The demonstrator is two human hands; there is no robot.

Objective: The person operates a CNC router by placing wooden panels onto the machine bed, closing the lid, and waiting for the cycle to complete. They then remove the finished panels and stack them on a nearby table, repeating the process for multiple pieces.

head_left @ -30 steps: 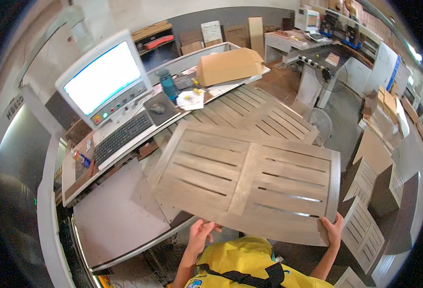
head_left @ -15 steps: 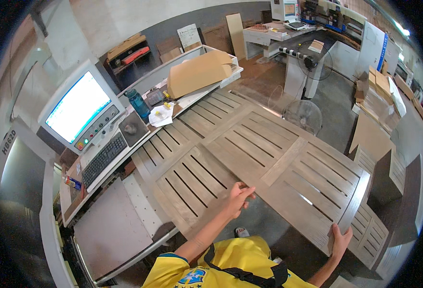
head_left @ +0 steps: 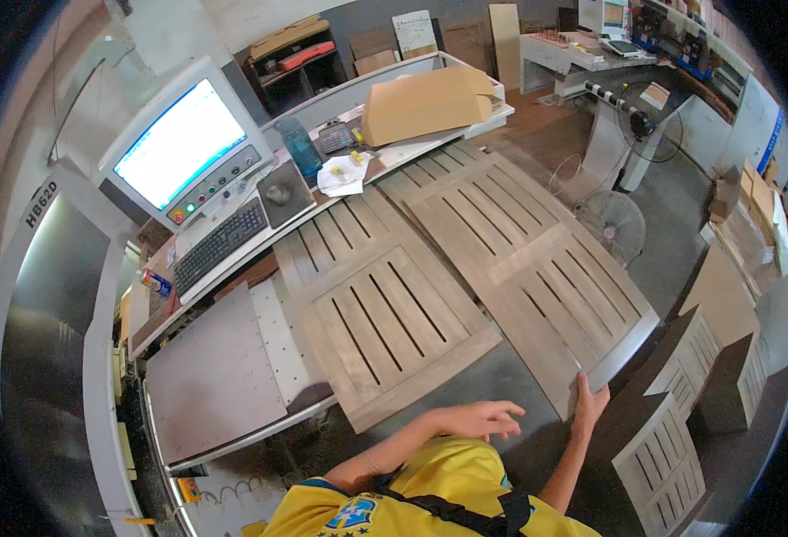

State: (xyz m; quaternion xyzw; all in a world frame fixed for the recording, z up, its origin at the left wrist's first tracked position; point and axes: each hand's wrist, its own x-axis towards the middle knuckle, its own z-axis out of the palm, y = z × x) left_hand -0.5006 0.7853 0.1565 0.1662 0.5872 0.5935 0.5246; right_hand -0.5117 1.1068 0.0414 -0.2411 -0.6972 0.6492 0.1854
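A greyish-brown slatted wooden panel point(head_left: 528, 255) stretches away from me at centre right. My right hand point(head_left: 588, 400) grips its near right corner, thumb on top and the other fingers partly hidden. Left of it lies a second slatted panel point(head_left: 421, 380), partly on the machine bed, with a narrow dark gap between the two near their close ends. My left hand point(head_left: 479, 419) is just below that second panel's near edge, fingers loosely apart, holding nothing.
A monitor point(head_left: 183, 143), keyboard point(head_left: 221, 246), blue bottle point(head_left: 298, 148) and cardboard piece point(head_left: 430, 103) are on the console at left and back. A can point(head_left: 155, 282) stands by the keyboard. A fan point(head_left: 610, 225) is beyond the panels; more slatted panels point(head_left: 662, 465) stand at right.
The right-hand panel has shifted away from the left one, opening a gap at their near ends. My left hand has left the panel's edge and spread its fingers. The view has turned left.
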